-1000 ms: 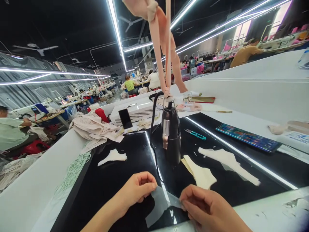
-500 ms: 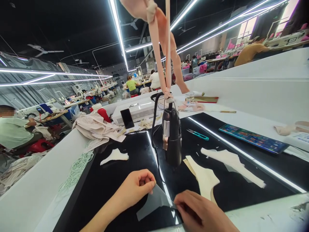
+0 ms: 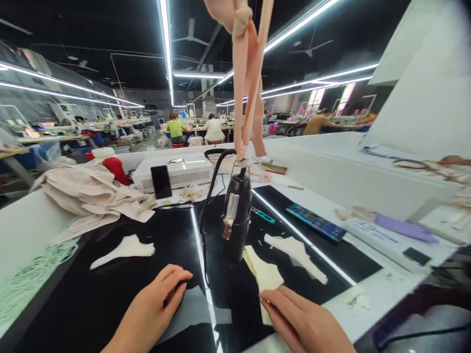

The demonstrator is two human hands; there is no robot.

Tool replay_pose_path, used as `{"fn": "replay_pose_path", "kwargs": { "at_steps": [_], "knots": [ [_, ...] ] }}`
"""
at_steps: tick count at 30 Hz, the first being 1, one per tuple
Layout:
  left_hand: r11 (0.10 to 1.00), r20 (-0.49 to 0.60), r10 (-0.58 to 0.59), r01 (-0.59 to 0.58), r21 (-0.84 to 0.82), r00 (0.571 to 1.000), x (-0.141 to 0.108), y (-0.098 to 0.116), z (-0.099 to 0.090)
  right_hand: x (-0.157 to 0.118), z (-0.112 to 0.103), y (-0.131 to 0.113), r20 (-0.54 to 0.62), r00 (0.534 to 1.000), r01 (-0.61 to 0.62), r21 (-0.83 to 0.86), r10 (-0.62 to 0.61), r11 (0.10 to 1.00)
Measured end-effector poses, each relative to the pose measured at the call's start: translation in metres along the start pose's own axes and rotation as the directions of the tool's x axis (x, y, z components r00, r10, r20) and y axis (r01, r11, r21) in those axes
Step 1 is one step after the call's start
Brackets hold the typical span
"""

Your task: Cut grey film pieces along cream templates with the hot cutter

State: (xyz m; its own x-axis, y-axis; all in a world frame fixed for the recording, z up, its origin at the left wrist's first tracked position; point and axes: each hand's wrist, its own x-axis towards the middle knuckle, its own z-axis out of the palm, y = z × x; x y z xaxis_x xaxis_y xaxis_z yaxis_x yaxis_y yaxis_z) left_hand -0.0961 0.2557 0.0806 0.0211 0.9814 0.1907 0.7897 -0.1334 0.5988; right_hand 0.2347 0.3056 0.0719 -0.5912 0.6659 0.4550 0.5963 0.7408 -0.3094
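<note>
My left hand (image 3: 154, 306) is over the black work surface, thumb and forefinger apart and nothing between them. A sheer grey fabric piece (image 3: 195, 309) lies flat beside and partly under it. My right hand (image 3: 305, 314) has its thumb and fingertips together at the edge of a cream fabric piece (image 3: 267, 272), which seems to be layered. Above the surface a black corded tool (image 3: 237, 220) hangs from knotted peach fabric strips (image 3: 241, 88). A white fabric piece (image 3: 123, 251) rests to the left, and a white cut piece with sheer backing (image 3: 294, 250) lies to the right.
Teal thread snips (image 3: 263, 214) and a large phone (image 3: 314, 220) lie right of the tool. At the back stand a white box (image 3: 178, 169) and a dark phone (image 3: 161, 181). Beige fabric (image 3: 91, 193) is heaped at left above green cord (image 3: 37, 274). People sit at distant sewing tables.
My left hand has let go of the sheer grey piece, which now lies flat. My right hand has moved to the cream piece. The view has turned right.
</note>
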Motion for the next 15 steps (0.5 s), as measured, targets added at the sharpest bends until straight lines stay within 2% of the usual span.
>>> {"fn": "replay_pose_path", "kwargs": {
  "at_steps": [1, 4, 7, 10, 15],
  "knots": [
    [1.0, -0.034, 0.007, -0.007, 0.0, 0.999, 0.0, -0.008, 0.003, -0.002, -0.01, 0.011, -0.022, 0.999, -0.041, -0.05, 0.039, 0.998],
    [1.0, -0.042, 0.01, -0.01, -0.009, 0.999, 0.0, -0.03, 0.01, -0.007, -0.034, 0.044, -0.143, 0.973, -0.209, -0.196, 0.183, 0.958],
    [1.0, -0.052, -0.019, 0.019, -0.013, 0.998, 0.0, -0.041, 0.014, -0.003, -0.045, 0.066, -0.217, 0.946, -0.291, -0.243, 0.24, 0.925],
    [1.0, -0.075, -0.03, 0.029, -0.012, 0.997, -0.001, -0.043, 0.017, 0.01, -0.041, 0.073, -0.218, 0.95, -0.273, -0.239, 0.223, 0.932],
    [1.0, -0.067, -0.026, 0.026, 0.001, 0.997, -0.001, -0.044, 0.018, 0.04, -0.022, 0.069, -0.198, 0.965, -0.211, -0.183, 0.174, 0.96]
  ]
}}
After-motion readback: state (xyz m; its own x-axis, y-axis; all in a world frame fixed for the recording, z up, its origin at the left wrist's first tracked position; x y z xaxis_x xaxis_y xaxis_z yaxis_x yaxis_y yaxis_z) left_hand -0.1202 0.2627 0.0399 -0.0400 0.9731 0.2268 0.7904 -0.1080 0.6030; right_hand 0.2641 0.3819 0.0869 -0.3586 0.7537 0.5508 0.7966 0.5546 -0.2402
